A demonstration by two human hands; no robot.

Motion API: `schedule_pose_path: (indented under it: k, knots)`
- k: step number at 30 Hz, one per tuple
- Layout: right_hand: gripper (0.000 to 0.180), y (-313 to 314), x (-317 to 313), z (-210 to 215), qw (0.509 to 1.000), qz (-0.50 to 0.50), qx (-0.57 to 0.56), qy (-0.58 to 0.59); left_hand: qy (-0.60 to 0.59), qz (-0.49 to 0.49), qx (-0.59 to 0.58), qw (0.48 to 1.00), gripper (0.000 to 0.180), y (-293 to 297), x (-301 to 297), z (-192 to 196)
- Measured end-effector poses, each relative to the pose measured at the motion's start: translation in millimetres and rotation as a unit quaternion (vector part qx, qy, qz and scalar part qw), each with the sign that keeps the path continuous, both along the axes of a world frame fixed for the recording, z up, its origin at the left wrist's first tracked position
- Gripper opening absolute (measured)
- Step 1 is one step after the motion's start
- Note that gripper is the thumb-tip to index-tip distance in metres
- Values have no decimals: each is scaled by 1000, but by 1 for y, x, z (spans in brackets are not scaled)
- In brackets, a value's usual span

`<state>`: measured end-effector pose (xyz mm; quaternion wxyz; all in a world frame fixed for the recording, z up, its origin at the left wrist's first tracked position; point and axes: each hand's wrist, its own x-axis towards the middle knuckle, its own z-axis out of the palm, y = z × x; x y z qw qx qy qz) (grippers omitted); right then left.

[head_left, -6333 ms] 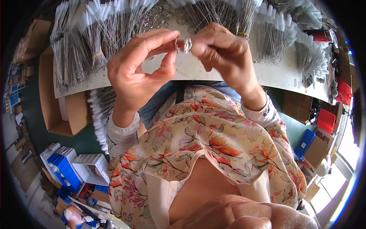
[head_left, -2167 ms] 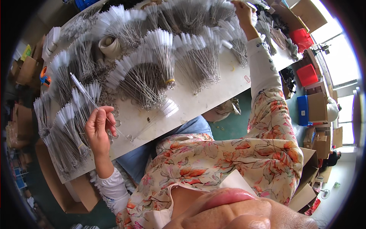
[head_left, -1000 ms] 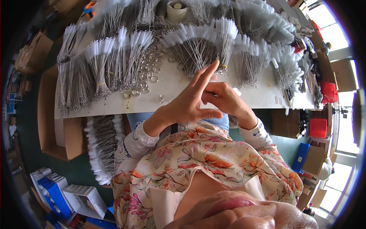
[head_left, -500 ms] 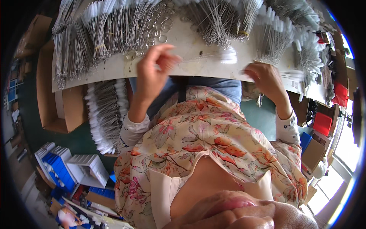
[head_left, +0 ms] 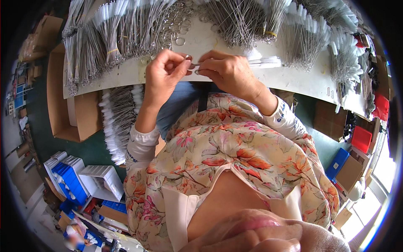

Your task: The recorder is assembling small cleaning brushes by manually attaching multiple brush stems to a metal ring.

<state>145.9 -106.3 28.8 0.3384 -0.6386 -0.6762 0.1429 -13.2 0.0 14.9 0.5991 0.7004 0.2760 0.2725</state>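
My left hand (head_left: 167,77) is closed in a pinch above the table's near edge, with a small metal ring (head_left: 188,57) at its fingertips. My right hand (head_left: 230,72) meets it from the right, its fingers pinched round the looped wire ends (head_left: 196,72) of thin brushes. White bristles (head_left: 266,62) of those brushes show to the right, behind my right hand; their wire stems are mostly hidden by it. Loose metal rings (head_left: 180,41) lie on the table beyond my left hand.
Bundles of wire brushes (head_left: 111,46) cover the white table's (head_left: 310,86) far left, with more bundles (head_left: 239,25) at its far middle and right. A cardboard box (head_left: 86,119) stands at the left, beside a stack of brushes (head_left: 119,122). Plastic bins (head_left: 103,180) are at lower left.
My right hand has moved left from the table's right side to meet my left hand, bringing their fingertips together. The white bristles now lie slightly farther right.
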Motion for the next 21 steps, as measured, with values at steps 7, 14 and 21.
schedule_pose_path:
  k: [7,14,21]
  knots:
    - [11,-4,12,34,950,70,-131,273,-89,-135,26,987,12,19,-6,42]
    - [17,-9,13,41,853,63,-244,457,-98,-152,76,981,22,13,1,58]
    - [18,1,11,58,782,-15,-138,608,-154,-25,197,968,27,-5,15,60]
